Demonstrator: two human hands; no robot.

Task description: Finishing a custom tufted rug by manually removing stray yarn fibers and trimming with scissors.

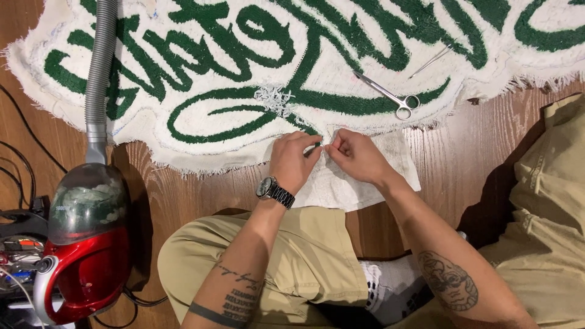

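Two hands at frame centre: left hand (294, 159) and right hand (356, 156) pinched shut on rug (244, 73) edge (white backing, green tufting). Vacuum (85, 244) at 8 o'clock. Scissors (387, 95) on rug, 1 o'clock.

I'm sitting on a wooden floor (469, 152) of warm reddish-brown boards, the grain running away from me under even, soft light. To my left stands a red canister vacuum cleaner (85, 250) with a dusty clear lid, its grey ribbed hose (100, 61) stretching up out of view. Black cables (18, 164) trail across the boards beside it, past some gear at the left edge that I cannot make out.
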